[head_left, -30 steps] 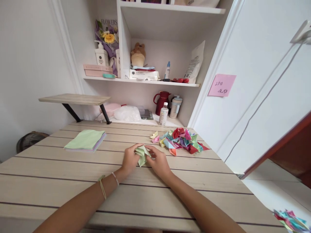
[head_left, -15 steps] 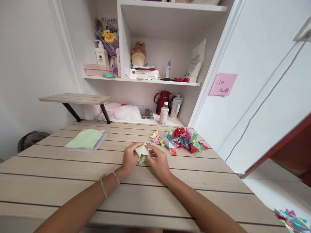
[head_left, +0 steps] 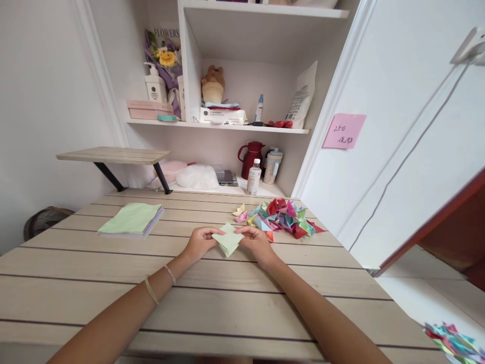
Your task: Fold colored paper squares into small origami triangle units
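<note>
A pale green folded paper (head_left: 228, 239), now a flat diamond with layered lower edges, is held just above the table between both hands. My left hand (head_left: 200, 242) pinches its left corner between thumb and fingers. On the opposite corner, my right hand (head_left: 258, 245) grips the paper the same way. Beyond the right hand lies a heap of colourful folded paper boats (head_left: 282, 217). To the left, apart from the hands, rests a stack of square paper sheets (head_left: 131, 219) with a light green one on top.
A small raised wooden shelf (head_left: 113, 154) on black legs stands at the back left. Along the back are a plastic bottle (head_left: 253, 177), a red jug (head_left: 250, 159) and a tumbler (head_left: 272, 167). More folded papers (head_left: 452, 341) lie low at the right, beyond the table edge.
The green paper has gone from a partly opened, puffed shape to a flat diamond. My hands have moved apart to its left and right corners. The view has shifted slightly.
</note>
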Action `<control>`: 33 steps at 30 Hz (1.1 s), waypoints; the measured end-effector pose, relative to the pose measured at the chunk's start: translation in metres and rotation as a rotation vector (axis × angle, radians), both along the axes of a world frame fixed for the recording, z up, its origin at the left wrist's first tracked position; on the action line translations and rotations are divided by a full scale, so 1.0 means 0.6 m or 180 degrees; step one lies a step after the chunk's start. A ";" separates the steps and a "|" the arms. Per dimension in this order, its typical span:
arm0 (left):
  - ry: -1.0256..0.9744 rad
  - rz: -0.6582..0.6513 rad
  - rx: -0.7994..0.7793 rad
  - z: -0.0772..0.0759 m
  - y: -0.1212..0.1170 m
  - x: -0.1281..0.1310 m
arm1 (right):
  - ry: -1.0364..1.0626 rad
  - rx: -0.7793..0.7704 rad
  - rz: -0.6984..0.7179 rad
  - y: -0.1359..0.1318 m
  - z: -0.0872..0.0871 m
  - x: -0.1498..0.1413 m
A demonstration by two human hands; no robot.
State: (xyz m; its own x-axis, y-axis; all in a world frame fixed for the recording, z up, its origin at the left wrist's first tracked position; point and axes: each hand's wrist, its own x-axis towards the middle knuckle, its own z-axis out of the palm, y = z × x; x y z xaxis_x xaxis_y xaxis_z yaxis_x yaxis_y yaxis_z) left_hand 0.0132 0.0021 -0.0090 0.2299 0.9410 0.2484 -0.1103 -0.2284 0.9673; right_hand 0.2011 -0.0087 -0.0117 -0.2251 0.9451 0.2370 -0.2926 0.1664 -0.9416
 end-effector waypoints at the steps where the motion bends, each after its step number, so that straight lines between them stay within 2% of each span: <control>1: -0.0007 0.0036 0.0006 0.001 0.002 -0.001 | -0.0060 -0.0037 0.0148 -0.001 0.001 0.002; 3: 0.0032 0.0049 -0.0004 0.002 0.004 -0.004 | -0.0218 -0.0071 0.0295 -0.001 0.003 0.004; 9: 0.0169 0.0290 0.0012 0.006 0.003 -0.005 | -0.0530 0.0016 -0.0053 0.003 0.002 0.007; 13: -0.0025 0.0217 -0.0008 0.004 0.002 -0.004 | -0.0507 0.0096 -0.0087 0.002 0.002 0.004; 17: 0.0183 0.0254 0.0165 0.002 0.000 -0.003 | -0.0739 0.0355 -0.0185 0.002 -0.002 0.003; 21: 0.0192 -0.0062 0.0125 -0.001 -0.005 0.002 | -0.1380 0.0635 -0.0401 0.001 -0.003 0.007; 26: 0.0523 0.0110 0.0417 -0.003 -0.010 0.005 | -0.2099 0.1450 -0.0794 -0.006 0.007 0.010; 30: 0.0751 -0.0010 0.0490 0.006 -0.014 0.004 | -0.2052 0.1642 -0.0883 -0.015 0.015 0.005; 33: 0.0865 -0.0254 0.0382 0.012 -0.018 0.005 | -0.1970 0.1601 -0.0588 -0.025 0.021 -0.002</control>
State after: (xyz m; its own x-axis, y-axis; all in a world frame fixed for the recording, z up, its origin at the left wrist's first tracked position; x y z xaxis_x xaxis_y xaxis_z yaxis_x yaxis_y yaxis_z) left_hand 0.0160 -0.0085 -0.0019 0.3752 0.8849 0.2759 0.1266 -0.3437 0.9305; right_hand 0.2000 -0.0237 0.0010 -0.3052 0.7935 0.5265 0.3292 0.6067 -0.7236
